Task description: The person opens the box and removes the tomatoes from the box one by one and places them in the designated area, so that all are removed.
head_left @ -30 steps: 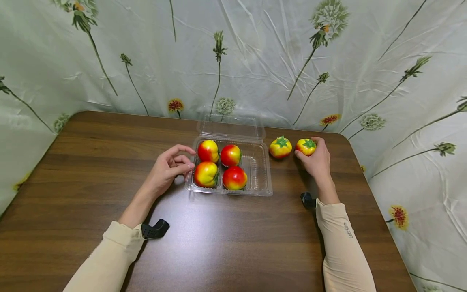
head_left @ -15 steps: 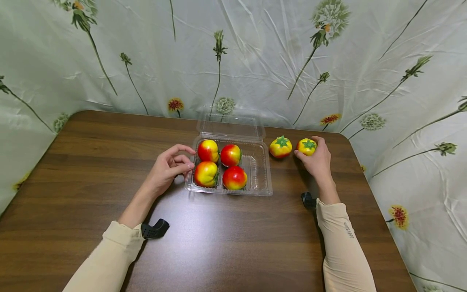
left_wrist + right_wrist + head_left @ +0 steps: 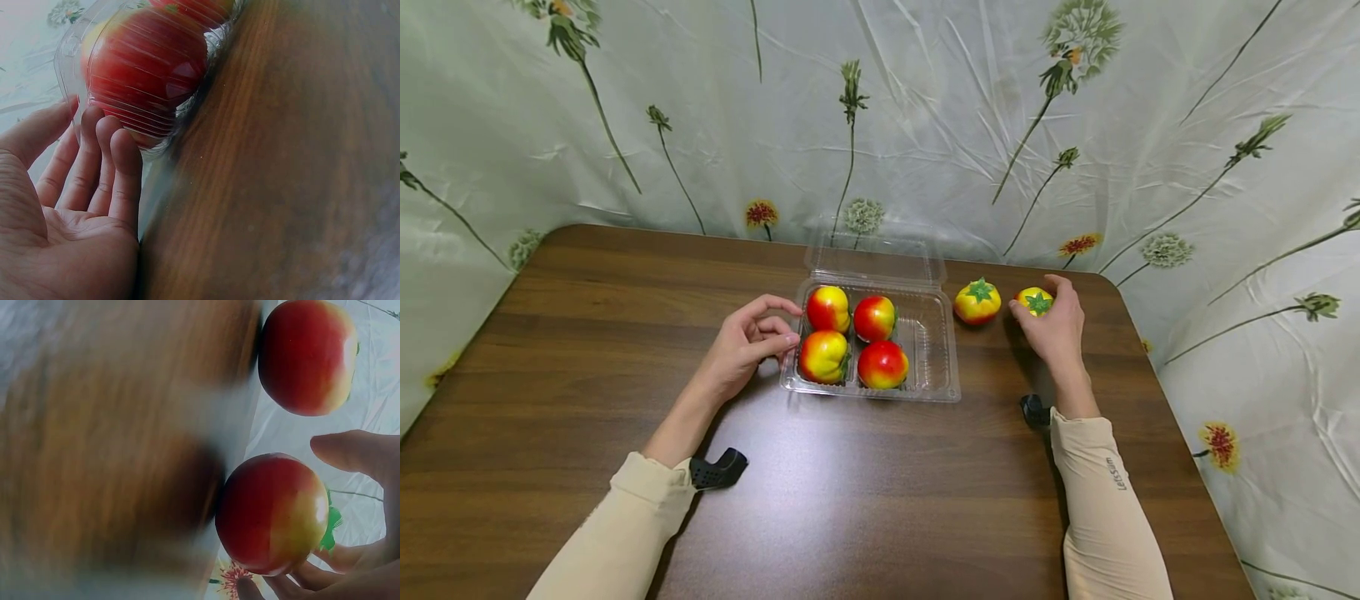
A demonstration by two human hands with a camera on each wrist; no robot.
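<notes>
A clear plastic container point(image 3: 925, 385) stands on the table with its lid point(image 3: 880, 258) folded back. Several red-and-yellow persimmons point(image 3: 882, 366) fill its left and middle compartments; the right ones hold none. My left hand point(image 3: 741, 348) holds the container's left rim, thumb above and fingertips against the ribbed wall in the left wrist view. At the table's far right, my right hand point(image 3: 1054, 321) curves around a persimmon point(image 3: 272, 512) with a green calyx. In the right wrist view its thumb point(image 3: 344, 450) stands apart from the fruit, and fingers lie along the other side.
Another persimmon point(image 3: 977, 302) sits between the container and my right hand. Behind the brown wooden table point(image 3: 865, 492) hangs a pale flower-print cloth point(image 3: 700, 108), close to the table's back edge.
My right hand has shifted slightly right and its index finger has lifted a little; the persimmon by it appears slightly further right. The left hand and the container stay in place.
</notes>
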